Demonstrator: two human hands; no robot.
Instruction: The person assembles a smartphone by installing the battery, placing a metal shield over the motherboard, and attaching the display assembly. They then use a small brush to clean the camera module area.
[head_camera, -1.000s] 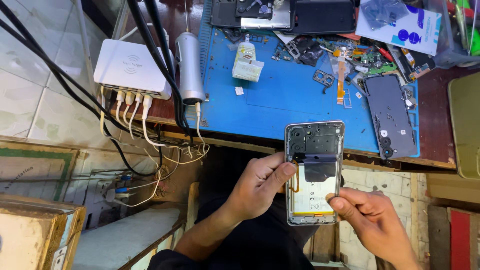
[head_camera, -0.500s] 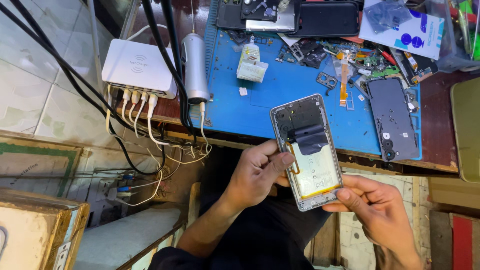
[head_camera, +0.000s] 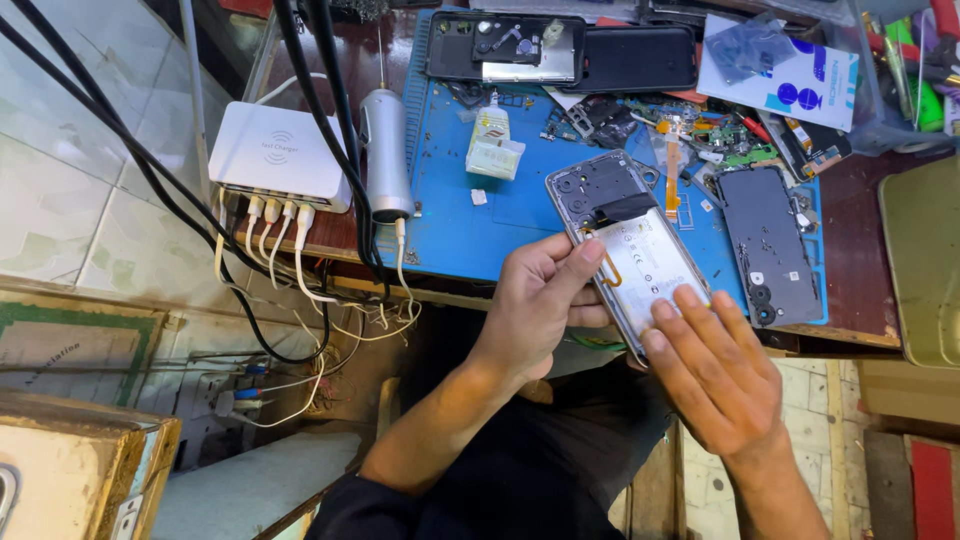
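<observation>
An opened phone (head_camera: 625, 240) with its back cover off shows a white battery and a dark top plate. It is tilted over the front edge of the blue work mat (head_camera: 470, 225). My left hand (head_camera: 540, 305) grips its left edge, thumb on the frame near an orange flex loop. My right hand (head_camera: 715, 370) lies over its lower right part, fingers pressing flat on the battery. The phone's lower end is hidden under my hands.
On the mat lie a dark back cover (head_camera: 768, 245), a small white bottle (head_camera: 492, 145), loose circuit parts (head_camera: 690, 135) and two more phone shells (head_camera: 560, 48). A white multi-port charger (head_camera: 280, 150) with cables and a silver cylindrical tool (head_camera: 385, 150) sit at left. A greenish tray (head_camera: 925, 260) is at right.
The phone has moved up and right toward the mat and tilted. My right hand shifted from the bottom corner onto the battery face; my left hand kept its grip.
</observation>
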